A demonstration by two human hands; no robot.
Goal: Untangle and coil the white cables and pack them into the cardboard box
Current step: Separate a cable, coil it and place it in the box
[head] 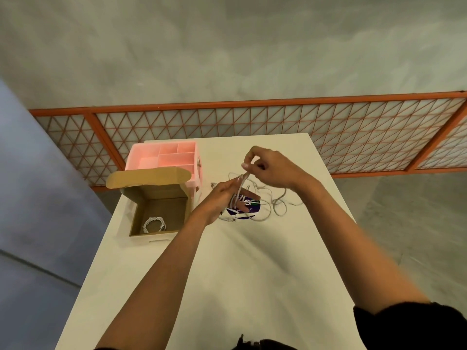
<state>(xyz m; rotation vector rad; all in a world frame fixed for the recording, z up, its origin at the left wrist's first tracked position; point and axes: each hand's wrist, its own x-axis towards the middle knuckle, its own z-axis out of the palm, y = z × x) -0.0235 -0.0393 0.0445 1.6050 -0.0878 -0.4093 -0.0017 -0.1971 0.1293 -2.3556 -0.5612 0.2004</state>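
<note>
A: Left first. Box?
B: Cardboard box (161, 193) at the left edge of the table (227, 274), open on top, lid flap up and leaning back. One coiled cable (154, 224) lies flat on its floor, toward the near left corner.
A: Behind it?
B: Pink organizer (137, 157) just behind the box, its top split into compartments.
A: Hands?
B: Left hand (219, 198) over mid-table, fingers about straight, pointing up and away. Strands of the held cable (238, 190) run along them. Cannot tell if it really grips. Right hand (273, 168) is higher and farther, thumb and fingertips pinching that same cable at its top.
A: Axis?
B: Steep, almost upright in frame. Top end at the right-hand pinch, lower end slanting slightly left down toward the table.
A: Right side?
B: Loose tangle (278, 203) of white cable sprawls on the table under and right of the hands, partly over a purple-and-white printed packet (246, 210).
</note>
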